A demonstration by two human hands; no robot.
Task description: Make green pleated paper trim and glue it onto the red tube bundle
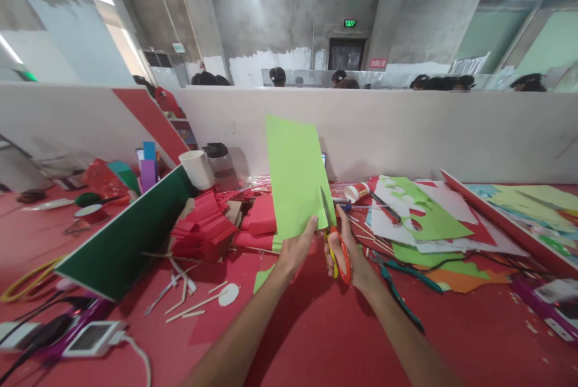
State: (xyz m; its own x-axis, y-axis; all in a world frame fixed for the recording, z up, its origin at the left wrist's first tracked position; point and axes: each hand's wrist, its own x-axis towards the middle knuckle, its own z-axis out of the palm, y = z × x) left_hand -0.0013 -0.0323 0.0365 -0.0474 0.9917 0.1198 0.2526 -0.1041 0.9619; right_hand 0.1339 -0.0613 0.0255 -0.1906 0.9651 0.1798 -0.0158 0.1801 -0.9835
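A light green sheet of paper (295, 176) stands upright in front of me, gripped near its bottom edge by my left hand (295, 248). The left thumb presses on the paper's front and the other fingers are hidden. My right hand (350, 248) is closed around the red and yellow handles of a pair of scissors (336, 248). The scissors' blade lies against the sheet's lower right part, pointing up. Whether the blades have cut into the paper there, I cannot tell. Red folded paper (203, 227) lies left of the sheet.
Green pliers (401, 291) and cut green paper (419, 206) lie to the right. A dark green board (135, 230) leans on the left near a white cup (197, 170) and a lidded bottle (221, 164). Sticks and a white paper disc (228, 295) lie on the red table (316, 339).
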